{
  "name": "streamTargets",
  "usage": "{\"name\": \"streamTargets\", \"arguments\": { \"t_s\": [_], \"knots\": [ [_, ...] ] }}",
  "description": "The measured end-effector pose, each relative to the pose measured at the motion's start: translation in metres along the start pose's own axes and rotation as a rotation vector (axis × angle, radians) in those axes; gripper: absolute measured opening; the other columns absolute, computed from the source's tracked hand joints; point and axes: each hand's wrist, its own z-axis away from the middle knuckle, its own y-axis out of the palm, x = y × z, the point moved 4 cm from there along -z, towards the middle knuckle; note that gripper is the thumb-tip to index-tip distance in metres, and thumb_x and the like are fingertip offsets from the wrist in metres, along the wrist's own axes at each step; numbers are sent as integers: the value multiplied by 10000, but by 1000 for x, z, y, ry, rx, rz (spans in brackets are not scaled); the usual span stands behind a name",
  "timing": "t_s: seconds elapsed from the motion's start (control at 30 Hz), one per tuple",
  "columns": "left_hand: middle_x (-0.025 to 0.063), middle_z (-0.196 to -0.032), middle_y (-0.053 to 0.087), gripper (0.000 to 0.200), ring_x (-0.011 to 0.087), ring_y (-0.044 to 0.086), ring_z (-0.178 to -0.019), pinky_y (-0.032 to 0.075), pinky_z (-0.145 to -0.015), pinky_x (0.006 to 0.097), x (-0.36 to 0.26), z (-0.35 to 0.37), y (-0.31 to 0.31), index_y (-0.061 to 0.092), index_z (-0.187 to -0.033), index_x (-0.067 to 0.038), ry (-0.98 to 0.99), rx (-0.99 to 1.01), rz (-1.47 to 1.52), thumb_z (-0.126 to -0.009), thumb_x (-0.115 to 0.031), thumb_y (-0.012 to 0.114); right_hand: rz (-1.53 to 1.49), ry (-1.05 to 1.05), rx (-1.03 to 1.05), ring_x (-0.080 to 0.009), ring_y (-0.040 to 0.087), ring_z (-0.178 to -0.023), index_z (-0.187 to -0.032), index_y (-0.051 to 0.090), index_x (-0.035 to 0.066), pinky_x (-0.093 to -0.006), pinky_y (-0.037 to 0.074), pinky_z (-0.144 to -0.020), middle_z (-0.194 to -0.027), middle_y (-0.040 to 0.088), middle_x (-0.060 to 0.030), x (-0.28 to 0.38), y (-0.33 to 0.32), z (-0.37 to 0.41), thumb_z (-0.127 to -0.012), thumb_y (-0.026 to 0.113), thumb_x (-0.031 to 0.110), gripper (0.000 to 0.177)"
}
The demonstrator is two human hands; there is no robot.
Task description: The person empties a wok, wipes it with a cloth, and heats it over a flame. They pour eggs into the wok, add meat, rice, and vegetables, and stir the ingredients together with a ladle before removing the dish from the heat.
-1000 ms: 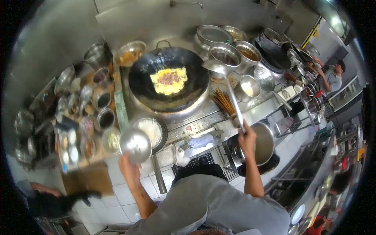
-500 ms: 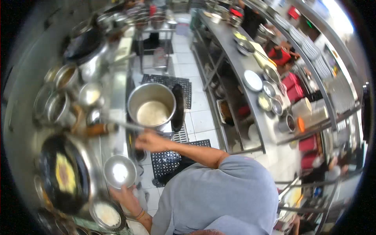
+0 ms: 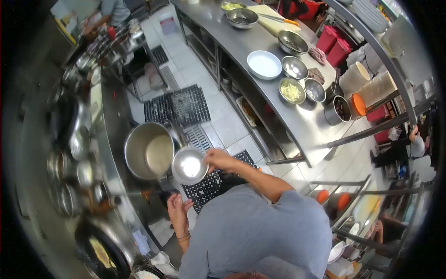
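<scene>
My right hand (image 3: 220,160) grips the rim of a round metal bowl (image 3: 189,166), out over the floor in front of me. The bowl's inside looks bare and shiny. Just left of it stands a large steel pot (image 3: 132,151), its rim overlapped by the bowl's edge in this view. My left hand (image 3: 179,211), with bands at the wrist, is raised lower down, holding nothing, its fingers apart and slightly bent. At the lower left a dark wok (image 3: 86,232) sits on the stove with a yellow, egg-like piece of food (image 3: 101,253) in it.
A steel worktable (image 3: 260,104) to the right bears a white bowl (image 3: 264,64), metal bowls, a bowl of pale shreds (image 3: 291,91) and an orange-handled knife (image 3: 291,22). Black perforated mats (image 3: 193,104) lie on the floor. Another person (image 3: 114,11) is at the far left.
The view has swung right. The metal bowl has passed from my left hand to my right and moved right, away from the stove. My right hand no longer holds the long-handled utensil.
</scene>
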Motion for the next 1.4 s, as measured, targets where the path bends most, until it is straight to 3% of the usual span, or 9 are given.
{"name": "streamTargets", "arguments": {
  "t_s": [0.27, 0.5, 0.6, 0.67, 0.73, 0.87, 1.0, 1.2, 1.4],
  "knots": [
    [98, -964, 565, 270, 204, 649, -727, 566, -624, 296, 72, -8, -22, 508, -1110, 25, -181, -90, -302, -916, -138, 601, 40, -438, -1115, -232, 652, -626, -844, 524, -21, -325, 568, -549, -801, 586, -111, 111, -329, 55, -854, 561, 106, 134],
    [106, -961, 575, 247, 213, 653, -741, 569, -633, 302, 80, 4, -23, 516, -1088, 34, -197, -92, -277, -911, -121, 592, -253, -570, -1225, -301, 612, -824, -905, 547, -59, -445, 559, -637, -921, 553, -166, 148, -468, 67, -828, 527, 85, 164],
    [98, -937, 574, 218, 212, 655, -742, 570, -632, 302, 66, 1, -26, 525, -1067, 21, -167, -108, -272, -912, -120, 586, -313, -455, -1388, -349, 659, -810, -849, 603, -54, -462, 568, -691, -881, 623, -216, 121, -483, 92, -802, 542, 98, 171],
    [86, -902, 573, 198, 208, 656, -734, 569, -623, 296, 55, -1, -26, 532, -1052, 10, -165, -139, -257, -911, -120, 584, 714, -113, -1632, -378, 655, -908, -918, 638, -51, -461, 529, -795, -959, 645, -254, 111, -467, 123, -763, 573, 84, 215],
    [76, -874, 574, 181, 203, 655, -718, 566, -605, 288, 52, -9, -31, 537, -1037, 0, -160, -147, -282, -910, -119, 587, 894, 87, -1517, -395, 640, -934, -980, 658, -28, -448, 500, -823, -971, 650, -244, 118, -412, 144, -738, 602, 75, 270],
    [68, -847, 581, 167, 189, 649, -689, 556, -570, 270, 49, -23, -42, 545, -1022, -19, -133, -95, -318, -916, -141, 586, 1030, 12, -1602, -427, 607, -921, -1010, 655, -8, -472, 479, -813, -978, 634, -236, 90, -444, 155, -766, 604, 63, 258],
    [64, -865, 585, 177, 175, 640, -688, 545, -577, 263, 34, -35, -40, 541, -1030, -21, -91, -38, -464, -925, -156, 587, 1088, -398, -1742, -420, 578, -887, -880, 626, -8, -474, 449, -782, -925, 607, -224, 117, -439, 163, -811, 604, 112, 140],
    [76, -936, 593, 199, 172, 642, -732, 532, -607, 262, 34, -33, -14, 538, -1053, -4, -119, -18, -404, -932, -155, 582, 1243, -385, -1518, -415, 588, -905, -908, 644, -6, -480, 450, -799, -951, 623, -223, 195, -443, 115, -801, 627, 155, 195],
    [90, -977, 603, 212, 187, 650, -766, 533, -627, 282, 41, 1, -34, 540, -1081, 0, -45, -80, -408, -934, -149, 574, 1147, -249, -1633, -427, 618, -887, -941, 682, -3, -477, 478, -807, -925, 651, -252, 193, -467, 119, -781, 646, 273, 321]
  ]
}}
